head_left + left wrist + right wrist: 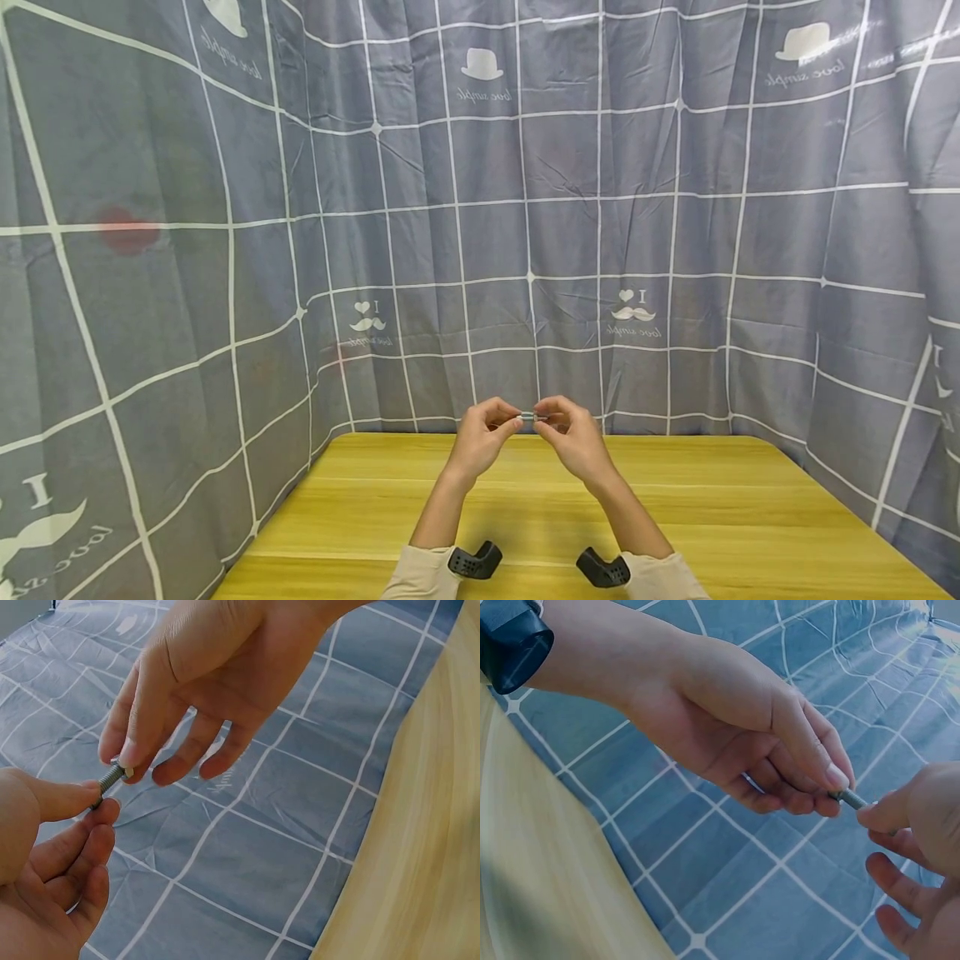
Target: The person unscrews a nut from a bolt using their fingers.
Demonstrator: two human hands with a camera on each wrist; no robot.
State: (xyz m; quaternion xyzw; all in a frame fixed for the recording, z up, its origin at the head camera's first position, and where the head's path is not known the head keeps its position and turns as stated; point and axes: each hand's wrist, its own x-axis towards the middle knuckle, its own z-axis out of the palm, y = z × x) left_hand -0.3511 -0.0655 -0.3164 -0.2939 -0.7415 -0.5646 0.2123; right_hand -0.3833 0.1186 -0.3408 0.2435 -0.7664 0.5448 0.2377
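Note:
In front of me, over the far part of the table, my left hand (478,440) and right hand (576,442) meet at a small metal bolt (110,777). The left thumb and fingertips pinch one end of its threaded shank. At the other end, my right thumb and forefinger grip a hexagonal piece (129,772); whether this is a nut or the bolt's head I cannot tell. Bare thread shows between the two hands. The right hand's other fingers hang loosely apart, while those of the left are bent toward the palm. Fingertips hide both ends of the bolt.
A yellow wood-grain table (540,517) lies under the forearms. Grey curtains (562,233) with white grid lines surround it at the back and sides. Black devices sit on the left wrist (476,560) and right wrist (603,568), beside beige sleeves.

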